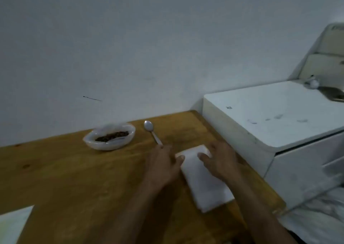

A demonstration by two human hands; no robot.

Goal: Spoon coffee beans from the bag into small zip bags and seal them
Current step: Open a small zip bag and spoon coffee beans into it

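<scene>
Head view: flat hands point(191, 161) press zip bags point(202, 178); bean bag point(109, 136) lies open.

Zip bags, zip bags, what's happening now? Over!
Left hand and right hand both on the white zip bag stack. Spoon idle on table. Bean bag open. Nothing blocking.

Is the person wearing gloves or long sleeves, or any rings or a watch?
No gloves. Both the left hand and the right hand are bare, and both forearms are bare too, as far as the picture shows, so no sleeves are in view. I can see no ring, watch or bracelet, though the picture is dim and a bit blurry, so something tiny could be missed.
</scene>
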